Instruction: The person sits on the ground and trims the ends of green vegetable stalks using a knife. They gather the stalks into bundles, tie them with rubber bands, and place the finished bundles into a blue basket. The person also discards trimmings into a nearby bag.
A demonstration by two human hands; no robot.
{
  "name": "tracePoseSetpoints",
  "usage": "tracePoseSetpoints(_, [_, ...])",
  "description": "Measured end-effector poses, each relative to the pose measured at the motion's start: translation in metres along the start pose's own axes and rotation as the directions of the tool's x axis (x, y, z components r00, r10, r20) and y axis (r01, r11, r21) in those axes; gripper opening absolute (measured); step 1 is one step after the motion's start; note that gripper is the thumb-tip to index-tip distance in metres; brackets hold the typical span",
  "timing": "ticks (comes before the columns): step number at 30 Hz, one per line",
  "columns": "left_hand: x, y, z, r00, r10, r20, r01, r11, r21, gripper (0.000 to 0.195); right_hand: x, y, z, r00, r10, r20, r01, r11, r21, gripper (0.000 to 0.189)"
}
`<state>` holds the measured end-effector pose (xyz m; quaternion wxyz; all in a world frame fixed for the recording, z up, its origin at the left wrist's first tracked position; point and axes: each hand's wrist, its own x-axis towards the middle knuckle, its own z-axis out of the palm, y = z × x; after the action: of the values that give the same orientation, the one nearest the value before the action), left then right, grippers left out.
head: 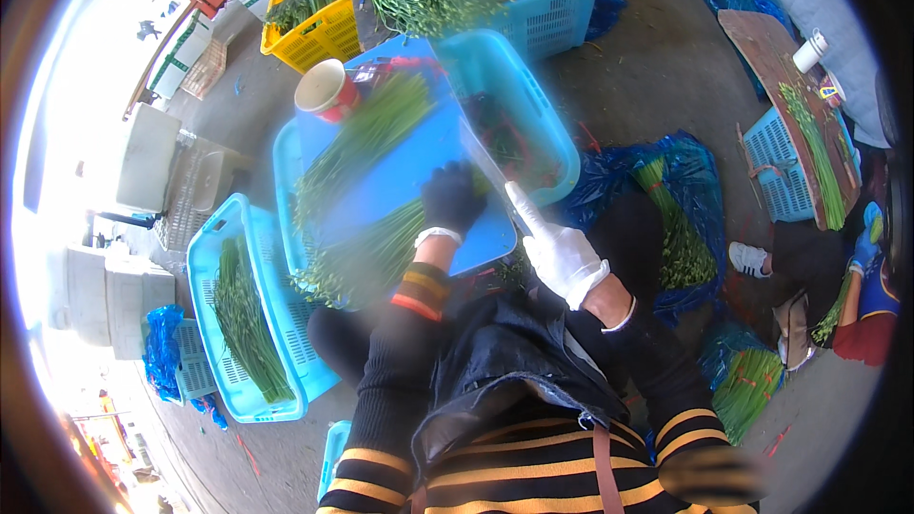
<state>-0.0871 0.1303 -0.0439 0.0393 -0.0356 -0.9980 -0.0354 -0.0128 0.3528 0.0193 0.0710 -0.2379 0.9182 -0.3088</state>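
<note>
A blue cutting board (435, 139) lies across light-blue plastic crates before me. My left hand (453, 200), in a black glove, is closed over the cut end of a bunch of flowering chives (378, 239) on the board. In my white-gloved right hand (564, 257) is a knife (489, 164), its blade slanting along the board's right edge, just right of the left hand. A second chive bunch (371, 121) rests farther up the board. Near the board's top left corner stands a paper cup (341, 101). Haze blurs part of this area.
Right of the board, an open crate (568, 157) holds trimmings. At left, another crate (285, 285) contains chives. Bundled chives (668, 228) lie on blue plastic at right. A yellow crate (314, 43) stands beyond. A co-worker's blue-gloved hand (866, 246) shows far right.
</note>
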Motion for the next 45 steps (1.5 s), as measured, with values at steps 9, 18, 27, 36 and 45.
tracePoseSetpoints(9, [0.003, 0.003, 0.004, 0.994, -0.015, -0.111, 0.011, 0.999, -0.037, 0.032, 0.026, -0.001, 0.006, 0.998, 0.03, 0.047, -0.027, 0.998, -0.059, 0.091])
tracePoseSetpoints(18, [0.006, -0.001, 0.003, 1.0, -0.013, -0.017, 0.013, 1.0, -0.017, 0.045, 0.036, 0.0, 0.003, 0.984, 0.091, 0.151, -0.093, 0.996, 0.009, 0.089])
tracePoseSetpoints(27, [0.002, -0.005, 0.01, 0.996, -0.005, -0.093, 0.002, 0.999, -0.032, 0.039, 0.057, 0.018, 0.01, 0.968, 0.1, 0.23, -0.121, 0.989, 0.082, 0.086])
tracePoseSetpoints(36, [-0.012, -0.009, -0.002, 0.971, 0.052, -0.232, -0.102, 0.972, -0.211, 0.051, 0.106, 0.046, 0.041, 0.951, 0.223, 0.216, -0.293, 0.875, 0.384, 0.085])
tracePoseSetpoints(45, [-0.044, -0.058, -0.047, 0.984, 0.087, -0.153, -0.123, 0.963, -0.241, 0.06, 0.068, 0.01, 0.009, 0.998, 0.047, -0.036, -0.044, 0.997, 0.065, 0.074])
